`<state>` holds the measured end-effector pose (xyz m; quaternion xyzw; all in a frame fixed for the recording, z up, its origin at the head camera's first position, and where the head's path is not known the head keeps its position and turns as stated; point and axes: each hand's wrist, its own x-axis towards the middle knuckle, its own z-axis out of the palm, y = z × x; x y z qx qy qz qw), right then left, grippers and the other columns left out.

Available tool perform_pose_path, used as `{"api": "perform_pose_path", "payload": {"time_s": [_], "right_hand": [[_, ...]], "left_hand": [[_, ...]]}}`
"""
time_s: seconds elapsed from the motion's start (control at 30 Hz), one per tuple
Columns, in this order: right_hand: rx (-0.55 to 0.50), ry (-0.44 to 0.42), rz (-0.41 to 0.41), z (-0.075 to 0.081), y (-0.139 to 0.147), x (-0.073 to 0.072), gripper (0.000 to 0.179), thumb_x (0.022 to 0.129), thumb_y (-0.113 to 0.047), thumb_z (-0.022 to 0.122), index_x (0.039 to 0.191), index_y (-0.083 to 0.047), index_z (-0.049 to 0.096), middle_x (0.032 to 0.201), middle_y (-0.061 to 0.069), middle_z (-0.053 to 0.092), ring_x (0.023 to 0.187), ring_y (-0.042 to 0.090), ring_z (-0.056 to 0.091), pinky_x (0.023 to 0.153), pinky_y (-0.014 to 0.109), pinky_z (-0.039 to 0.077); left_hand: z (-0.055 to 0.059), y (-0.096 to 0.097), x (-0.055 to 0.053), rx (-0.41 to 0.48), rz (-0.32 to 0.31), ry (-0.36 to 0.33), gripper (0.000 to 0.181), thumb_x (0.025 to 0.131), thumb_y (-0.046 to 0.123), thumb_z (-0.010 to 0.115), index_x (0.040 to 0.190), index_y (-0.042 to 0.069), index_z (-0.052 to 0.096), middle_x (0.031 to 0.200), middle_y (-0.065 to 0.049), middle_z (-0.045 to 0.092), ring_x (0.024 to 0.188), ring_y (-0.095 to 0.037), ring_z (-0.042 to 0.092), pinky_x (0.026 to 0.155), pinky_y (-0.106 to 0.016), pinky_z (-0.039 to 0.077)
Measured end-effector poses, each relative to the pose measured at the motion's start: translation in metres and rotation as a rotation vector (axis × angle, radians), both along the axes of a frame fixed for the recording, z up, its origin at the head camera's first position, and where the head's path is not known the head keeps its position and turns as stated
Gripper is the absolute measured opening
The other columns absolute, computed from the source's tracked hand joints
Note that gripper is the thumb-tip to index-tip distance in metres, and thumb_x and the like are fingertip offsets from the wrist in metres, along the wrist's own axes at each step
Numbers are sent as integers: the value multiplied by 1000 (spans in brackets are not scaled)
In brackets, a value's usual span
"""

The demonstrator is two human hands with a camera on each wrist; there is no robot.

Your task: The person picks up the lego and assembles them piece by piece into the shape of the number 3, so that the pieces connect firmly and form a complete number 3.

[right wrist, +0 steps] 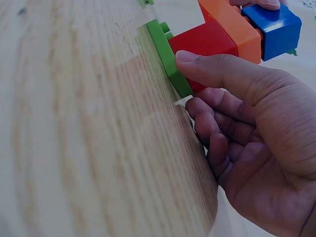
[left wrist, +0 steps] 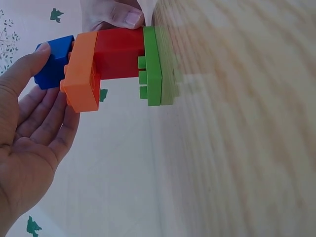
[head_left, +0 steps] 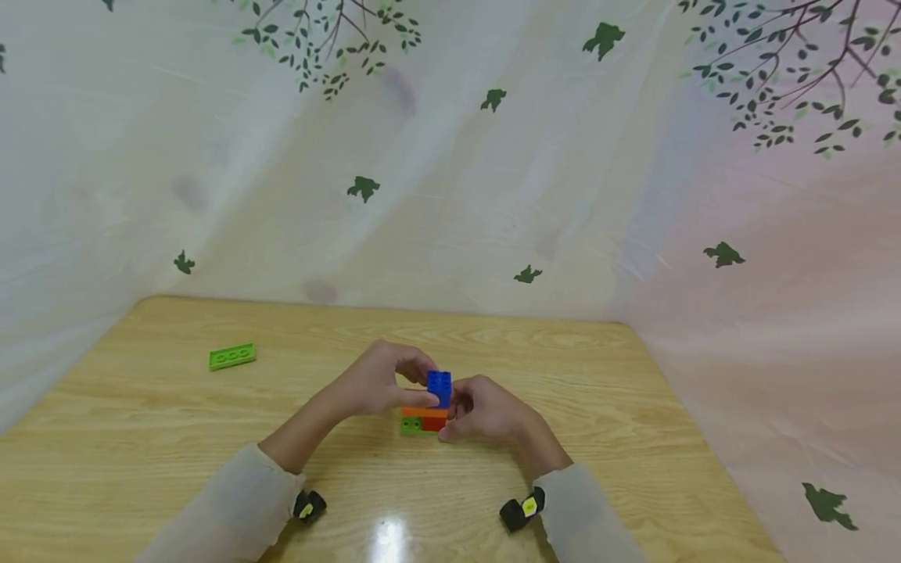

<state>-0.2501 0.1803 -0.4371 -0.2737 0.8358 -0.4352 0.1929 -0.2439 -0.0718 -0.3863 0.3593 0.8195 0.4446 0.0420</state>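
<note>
A small stack of toy building bricks stands on the table between the hands. At its bottom lies a green plate with studs showing, then a red brick, then an orange brick. My left hand pinches a blue brick at the top, thumb on one side and fingers on the other. Between blue and orange a narrow gap shows some orange studs, and the blue brick looks slightly tilted. My right hand holds the stack's lower right end, its thumb against the red brick near the green plate.
Another green plate lies on the wooden table at the far left. Behind the table hangs a pale cloth printed with leaves and branches. Each wrist wears a small black camera, the left camera and the right camera.
</note>
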Motion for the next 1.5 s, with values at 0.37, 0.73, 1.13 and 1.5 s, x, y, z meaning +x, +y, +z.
{"api": "perform_pose_path", "payload": {"time_s": [0.37, 0.73, 1.13, 1.5], "right_hand": [[-2, -5, -3, 3, -1, 0, 24, 83, -26, 88, 95, -16, 70, 77, -2, 59, 69, 13, 54, 62, 25, 47], [1, 9, 19, 2, -2, -1, 22, 84, -25, 87, 99, -21, 72, 79, 0, 61, 73, 15, 56, 65, 26, 47], [3, -6, 7, 1, -2, 0, 23, 83, -25, 88, 96, -17, 71, 76, -2, 59, 68, 13, 54, 62, 25, 47], [9, -14, -2, 2, -3, 1, 23, 83, -26, 88, 96, -15, 71, 76, -2, 59, 68, 14, 54, 62, 26, 47]], "left_hand": [[2, -1, -1, -2, 4, 24, 30, 82, 29, 89, 105, 15, 76, 92, 12, 74, 88, -11, 68, 85, -46, 59], [1, 0, -1, -12, 20, -19, 30, 81, 34, 89, 104, 18, 77, 93, 13, 74, 87, -9, 69, 78, -33, 58], [3, 1, 1, -46, 27, -3, 27, 81, 30, 89, 103, 18, 78, 91, 14, 74, 86, -8, 68, 78, -30, 58], [5, 2, 3, -69, 28, 11, 25, 83, 28, 88, 103, 17, 77, 89, 15, 73, 86, -6, 68, 80, -31, 57]]}}
